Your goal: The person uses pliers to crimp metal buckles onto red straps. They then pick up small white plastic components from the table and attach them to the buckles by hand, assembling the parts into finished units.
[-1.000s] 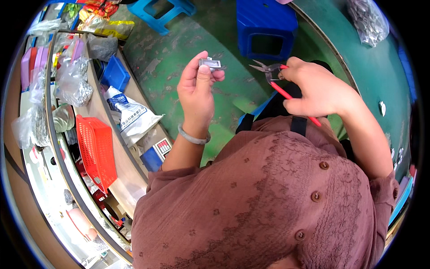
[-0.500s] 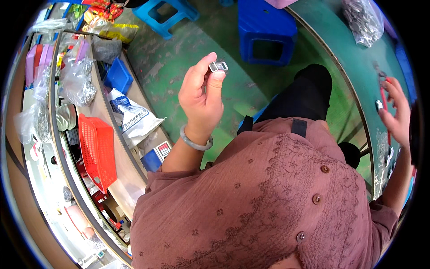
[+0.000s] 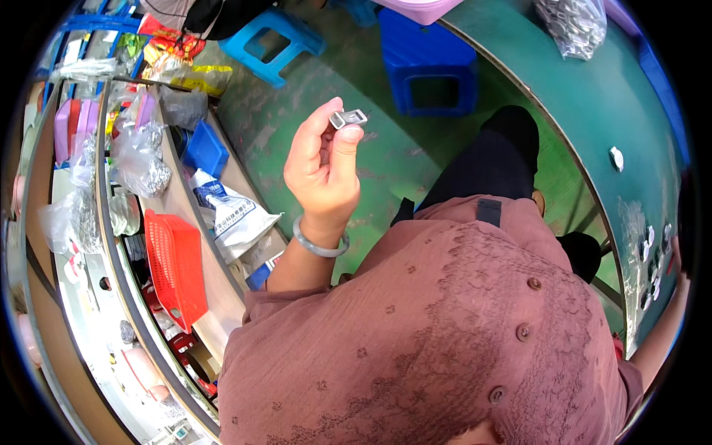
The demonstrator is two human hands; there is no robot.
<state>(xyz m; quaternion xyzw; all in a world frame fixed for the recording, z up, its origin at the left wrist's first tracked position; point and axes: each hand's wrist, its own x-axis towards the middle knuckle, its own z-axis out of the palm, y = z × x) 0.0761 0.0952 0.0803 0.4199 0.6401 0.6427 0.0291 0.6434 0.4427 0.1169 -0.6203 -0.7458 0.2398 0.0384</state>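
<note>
My left hand (image 3: 324, 167) is raised over the floor, pinching a small silver metal piece (image 3: 348, 119) between thumb and fingertips. That piece is rectangular, with an opening through it, like a small buckle or loop. A grey bangle sits on the left wrist. On the right, my forearm (image 3: 662, 330) runs along the green table (image 3: 564, 89) up to the dark rim of the picture, where the hand itself is cut off. Nearest to that arm, several small silver pieces (image 3: 648, 259) are scattered on the tabletop. Farther up lies a single small pale piece (image 3: 616, 158).
A clear bag of metal parts (image 3: 575, 26) lies at the table's far end. Blue stools (image 3: 430, 63) stand on the green floor. To the left, shelves hold a red basket (image 3: 176, 271), a blue tray (image 3: 204, 150), a white printed bag (image 3: 233, 215) and bagged parts (image 3: 141, 167).
My right hand, which held a red-handled tool over the table, has moved right and out of the picture. The left hand keeps its pinch; the whole view has shifted slightly.
</note>
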